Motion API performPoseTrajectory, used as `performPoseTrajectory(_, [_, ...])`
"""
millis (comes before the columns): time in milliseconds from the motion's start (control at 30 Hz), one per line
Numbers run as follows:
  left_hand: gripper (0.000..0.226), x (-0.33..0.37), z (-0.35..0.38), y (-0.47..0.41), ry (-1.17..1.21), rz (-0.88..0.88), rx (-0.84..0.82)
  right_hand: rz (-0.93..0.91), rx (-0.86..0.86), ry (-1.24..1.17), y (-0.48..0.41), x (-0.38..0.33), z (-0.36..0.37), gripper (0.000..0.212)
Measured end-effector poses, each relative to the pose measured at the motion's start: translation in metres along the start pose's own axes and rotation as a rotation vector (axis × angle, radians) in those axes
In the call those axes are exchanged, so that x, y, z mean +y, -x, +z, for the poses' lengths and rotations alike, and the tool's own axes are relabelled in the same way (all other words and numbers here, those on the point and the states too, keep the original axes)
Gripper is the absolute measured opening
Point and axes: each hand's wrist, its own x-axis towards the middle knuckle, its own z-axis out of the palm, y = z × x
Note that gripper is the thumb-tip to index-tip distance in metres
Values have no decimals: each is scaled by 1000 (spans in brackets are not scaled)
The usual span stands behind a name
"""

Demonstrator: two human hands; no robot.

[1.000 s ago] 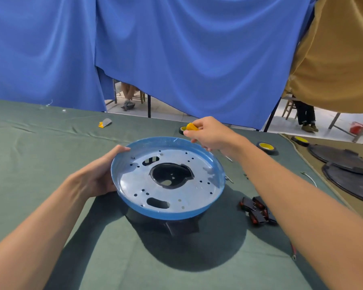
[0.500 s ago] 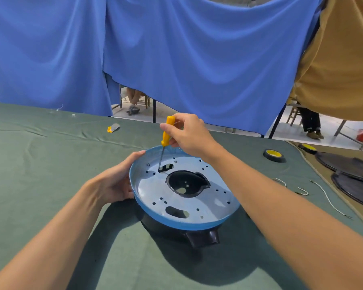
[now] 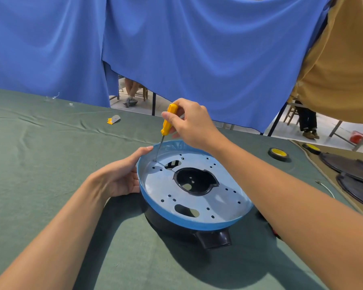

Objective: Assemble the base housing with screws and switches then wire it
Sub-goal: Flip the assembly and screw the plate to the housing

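The round base housing (image 3: 155, 208) lies in the middle of the green cloth, a blue-rimmed metal plate with several holes over a black plastic body. My left hand (image 3: 118, 177) grips its left rim, thumb over the edge. My right hand (image 3: 192, 123) holds a yellow-handled screwdriver (image 3: 168, 120) nearly upright above the far left of the plate. The screwdriver's thin shaft reaches down to a small hole by the rim, next to an oval cutout. Whether a screw sits under the tip cannot be seen.
A roll of black tape with a yellow core (image 3: 278, 153) lies to the right, a second roll (image 3: 312, 147) further back. Dark round covers (image 3: 352, 170) are stacked at the right edge. A small yellow and grey scrap (image 3: 113, 119) lies far left. Thin wire (image 3: 326, 188) lies right.
My right hand has lifted the screwdriver upright and moved its tip left, from the oval cutout to a small hole by the rim. The left hand keeps its hold on the housing.
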Motion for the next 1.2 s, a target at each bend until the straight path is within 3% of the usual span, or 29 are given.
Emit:
performPoseTrajectory(467, [96,1,0,1,24,-17,9,11,-57,1,-3,-2,0,15])
performPoseTrajectory(967, [91,2,7,8,47,-4,18,-193,-225,204,9,-19,-14,18])
performPoseTrajectory(1200, [87,2,9,9,51,-6,63,-183,-334,301,3,-27,-23,16])
